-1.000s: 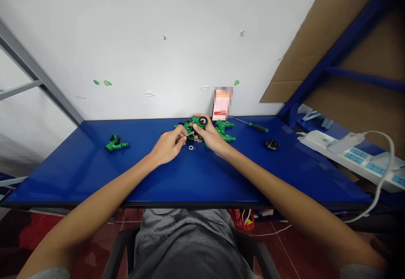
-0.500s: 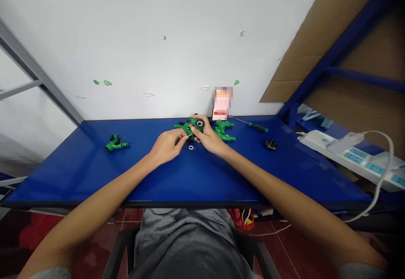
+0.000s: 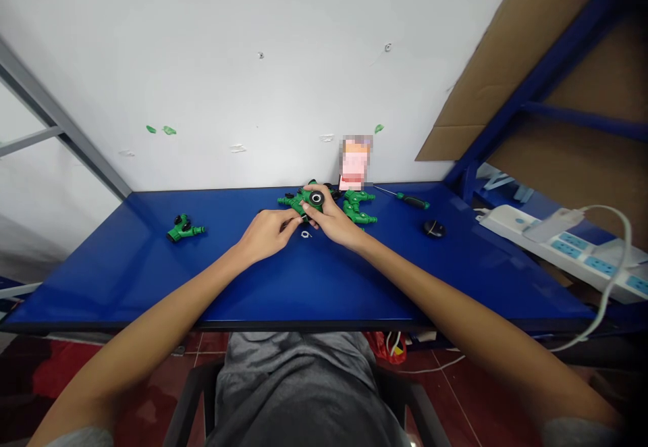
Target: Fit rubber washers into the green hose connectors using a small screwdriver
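My right hand (image 3: 337, 221) is closed round a green hose splitter (image 3: 308, 209), whose round black end with a pale ring inside faces me. At its lower side my left hand (image 3: 271, 232) pinches with thumb and forefinger; a tiny pale bit shows by the fingertips, too small to name. Just below the hands a small white ring (image 3: 306, 234) lies on the blue table (image 3: 314, 285). More green splitters (image 3: 359, 217) rest right of my right hand, and others lie partly hidden behind both hands. A single green splitter with black parts (image 3: 185, 229) sits apart at the left.
A screwdriver (image 3: 412, 200) with a green and black handle lies at the back right, near a black mouse-like object (image 3: 434, 229). A blurred-out phone-like screen (image 3: 356, 163) leans on the wall. A white power strip (image 3: 557, 244) with a cable borders the right edge.
The view has shifted slightly. Both hands keep their hold at the splitter, which has turned or tipped a little; the white ring lies where it was.
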`<control>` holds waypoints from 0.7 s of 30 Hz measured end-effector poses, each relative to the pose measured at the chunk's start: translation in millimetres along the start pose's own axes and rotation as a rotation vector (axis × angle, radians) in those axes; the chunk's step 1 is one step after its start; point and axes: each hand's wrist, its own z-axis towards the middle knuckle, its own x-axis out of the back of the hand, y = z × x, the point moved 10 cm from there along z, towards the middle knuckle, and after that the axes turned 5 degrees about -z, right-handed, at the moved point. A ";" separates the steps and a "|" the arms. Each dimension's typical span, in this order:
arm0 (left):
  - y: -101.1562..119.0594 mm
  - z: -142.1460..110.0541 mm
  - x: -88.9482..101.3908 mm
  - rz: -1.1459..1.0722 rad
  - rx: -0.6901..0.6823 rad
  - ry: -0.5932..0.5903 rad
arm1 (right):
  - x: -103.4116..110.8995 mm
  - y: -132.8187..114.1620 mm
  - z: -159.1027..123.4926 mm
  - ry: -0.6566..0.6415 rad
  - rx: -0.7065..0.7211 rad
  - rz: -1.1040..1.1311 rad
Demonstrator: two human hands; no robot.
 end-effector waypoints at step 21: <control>-0.5 -0.5 3.0 -0.074 -0.002 0.015 | -3.8 -4.2 -2.2 -0.028 -0.013 -0.003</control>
